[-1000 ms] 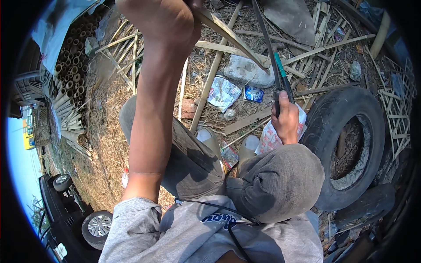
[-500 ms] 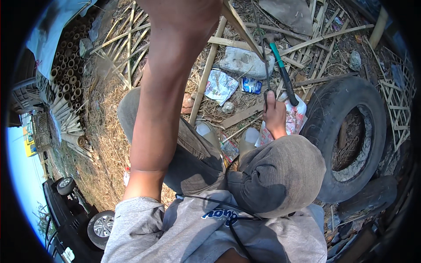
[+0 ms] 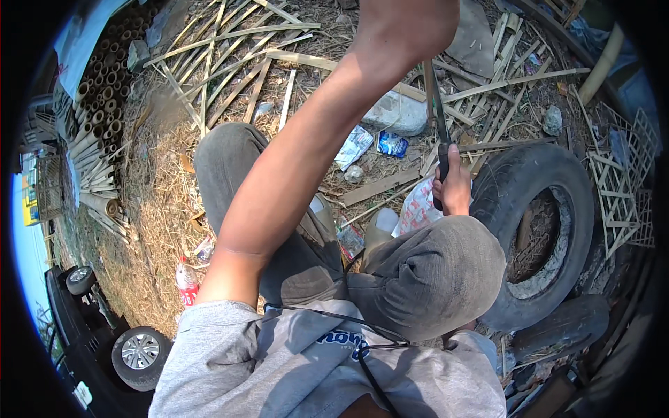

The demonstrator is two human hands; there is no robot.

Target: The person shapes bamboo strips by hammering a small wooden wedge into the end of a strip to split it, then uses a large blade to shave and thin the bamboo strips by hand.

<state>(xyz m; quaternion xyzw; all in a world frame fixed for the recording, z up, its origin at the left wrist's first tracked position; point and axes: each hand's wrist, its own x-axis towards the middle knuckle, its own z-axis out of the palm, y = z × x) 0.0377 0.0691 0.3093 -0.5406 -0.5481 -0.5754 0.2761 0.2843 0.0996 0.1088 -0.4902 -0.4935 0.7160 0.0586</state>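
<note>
My right hand is closed around the black handle of a knife, just beyond my right knee. Its long dark blade points away from me. Along the left side of the blade runs a narrow bamboo strip, coming down from under my left hand. My left arm reaches across to the top of the picture; the back of that hand shows, while its fingers are hidden. The strip appears gripped there. Below the strip lies a pale stone block.
A worn tyre lies right of my knee. Split bamboo strips litter the ground ahead. Wrappers and a flat bamboo piece lie before my feet. Bamboo tubes are stacked far left; a red-labelled bottle stands by my left arm.
My left hand has swung right, and the bamboo strip has turned from slanted to nearly upright beside the blade. My right hand has shifted slightly right. The green-and-black-handled hammer no longer shows.
</note>
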